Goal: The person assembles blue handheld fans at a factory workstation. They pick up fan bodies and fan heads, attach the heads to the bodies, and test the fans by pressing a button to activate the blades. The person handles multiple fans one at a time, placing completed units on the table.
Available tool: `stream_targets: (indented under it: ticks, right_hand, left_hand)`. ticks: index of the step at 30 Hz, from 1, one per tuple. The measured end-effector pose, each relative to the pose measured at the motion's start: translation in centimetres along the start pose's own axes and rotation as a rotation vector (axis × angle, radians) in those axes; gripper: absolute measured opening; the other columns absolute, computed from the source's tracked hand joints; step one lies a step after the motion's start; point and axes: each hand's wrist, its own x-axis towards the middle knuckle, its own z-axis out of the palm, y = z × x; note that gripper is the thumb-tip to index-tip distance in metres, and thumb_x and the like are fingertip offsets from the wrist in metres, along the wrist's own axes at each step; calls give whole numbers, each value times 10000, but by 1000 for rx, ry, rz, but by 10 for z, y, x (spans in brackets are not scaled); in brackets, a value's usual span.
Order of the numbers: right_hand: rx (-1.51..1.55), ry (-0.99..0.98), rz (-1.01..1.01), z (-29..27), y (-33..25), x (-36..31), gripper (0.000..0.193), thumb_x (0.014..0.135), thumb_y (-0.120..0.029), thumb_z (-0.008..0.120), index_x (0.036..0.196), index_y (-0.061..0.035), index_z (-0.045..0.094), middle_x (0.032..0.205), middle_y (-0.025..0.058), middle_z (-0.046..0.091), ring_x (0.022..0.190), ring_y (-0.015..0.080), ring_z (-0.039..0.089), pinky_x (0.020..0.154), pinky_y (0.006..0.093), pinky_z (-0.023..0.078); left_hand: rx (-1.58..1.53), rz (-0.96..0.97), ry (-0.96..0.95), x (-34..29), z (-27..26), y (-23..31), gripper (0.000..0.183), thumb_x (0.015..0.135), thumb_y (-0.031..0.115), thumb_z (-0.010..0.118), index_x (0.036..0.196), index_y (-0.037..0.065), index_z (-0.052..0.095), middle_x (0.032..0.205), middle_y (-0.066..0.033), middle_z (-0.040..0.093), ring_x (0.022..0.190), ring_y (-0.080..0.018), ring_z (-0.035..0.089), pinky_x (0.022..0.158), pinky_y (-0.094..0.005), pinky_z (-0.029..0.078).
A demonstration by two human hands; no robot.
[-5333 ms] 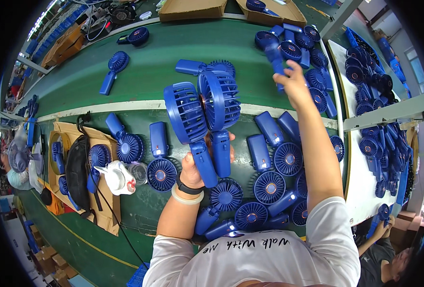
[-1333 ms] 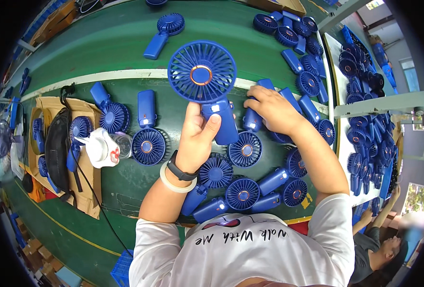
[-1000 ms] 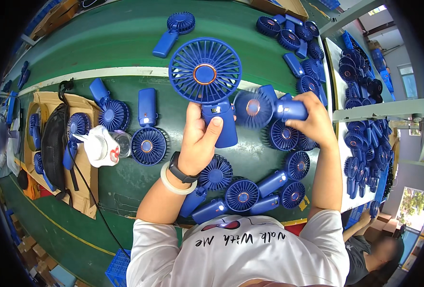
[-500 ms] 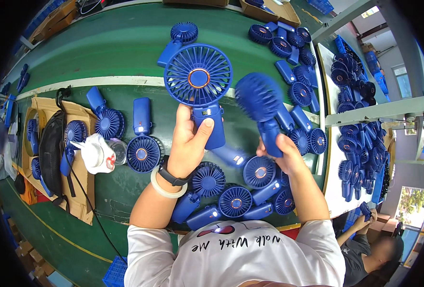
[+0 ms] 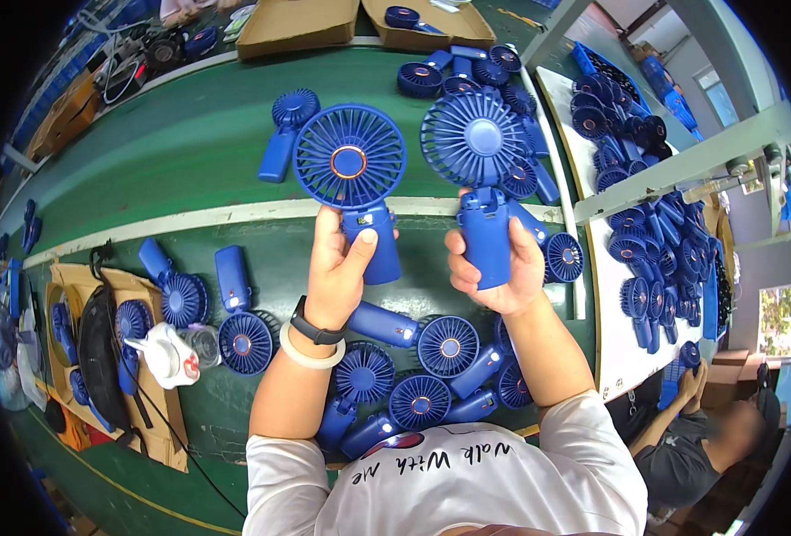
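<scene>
Two blue handheld fans are held upright side by side above the green bench. My left hand [image 5: 341, 263] is closed round the handle of one fan [image 5: 350, 162], thumb on its front by a small lit display; the fan's copper-ringed hub faces me. My right hand [image 5: 508, 268] is closed round the handle of the other fan [image 5: 483, 138], whose plain back hub faces me. Below the hands, several more fans lie near my shirt, one of them a fan [image 5: 449, 347] with its handle pointing left. Another fan [image 5: 245, 342] lies left of my left wrist.
A cardboard tray [image 5: 170, 429] at left holds a black pouch [image 5: 100, 326] and fans. Beside it stand a white cup-like object [image 5: 168, 355] and a clear jar. Fans cluster at the back right and on a white table [image 5: 611, 353]. A metal frame bar [image 5: 681, 161] crosses there; a co-worker [image 5: 694, 447] sits beyond.
My right hand has turned its fan upright with the back toward me and brought it beside the other. The left-hand fan has shifted slightly left and down in view. The whole view has shifted.
</scene>
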Motion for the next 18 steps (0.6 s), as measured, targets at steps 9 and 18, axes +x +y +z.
stream_targets:
  ticks: [9,18]
  right_hand:
    - [-117,34,-66,-4,-9,7,652,911,-581,295,1287,-57,390,1025,186,548,741,251,549,629,346,445]
    - [-511,327,-176,6,-15,15,451,850,-211,624,1218,-35,431,976,94,590,842,169,616,752,309,513]
  left_hand:
    - [18,16,15,12,6,-17,410,905,142,519,1267,54,349,1091,-144,560,896,-225,613,759,-355,527]
    - [-105,-88,115,11,6,-17,441,900,116,534,1282,67,320,1085,-124,546,912,-202,591,767,-339,522]
